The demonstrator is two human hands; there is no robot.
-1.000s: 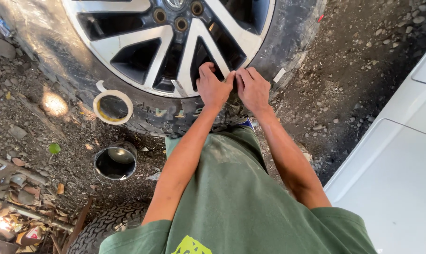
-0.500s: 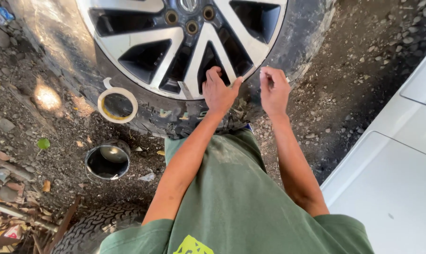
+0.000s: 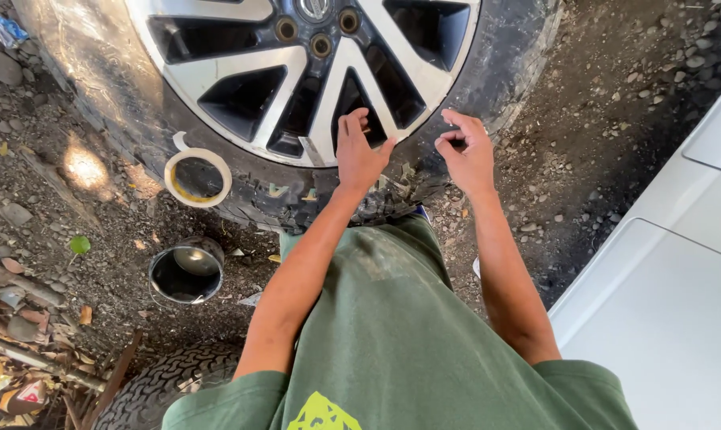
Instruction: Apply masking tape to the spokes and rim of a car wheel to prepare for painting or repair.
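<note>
Alloy wheel (image 3: 297, 87) with silver spokes and dark pockets, lying flat on gravel ground (image 3: 615, 119) at 12 o'clock, ringed by its black tyre (image 3: 105, 87). Left hand (image 3: 359, 155) at the wheel's 6 o'clock edge: open, fingers spread and laid on the lower end of a spoke where it meets the rim lip, palm over the tyre sidewall, gripping nothing. Right hand (image 3: 468, 155) just beside it toward 3 o'clock, apart from the left, over the sidewall: fingers loosely curled, thumb and forefinger drawn close together; cannot tell whether anything small sits between them, or whether the fingertips touch rubber. Judged from this, work centred on the seam between rim and tyre at the near edge, with the left hand steadying or feeling and the right poised. Any further move here calls for firm fingertip pressure along that seam, a braced left palm, and care around the dirty, frayed-looking rubber near the knees. At 9 o'clock of the hands, a cream roll of tape (image 3: 169, 179) resting on the sidewall. At 7 o'clock, an open metal can (image 3: 187, 275) upright on the dirt. Further down at 7 o'clock, a second knobbly tyre (image 3: 165, 386). At 4 o'clock, a white car panel (image 3: 671, 318).
</note>
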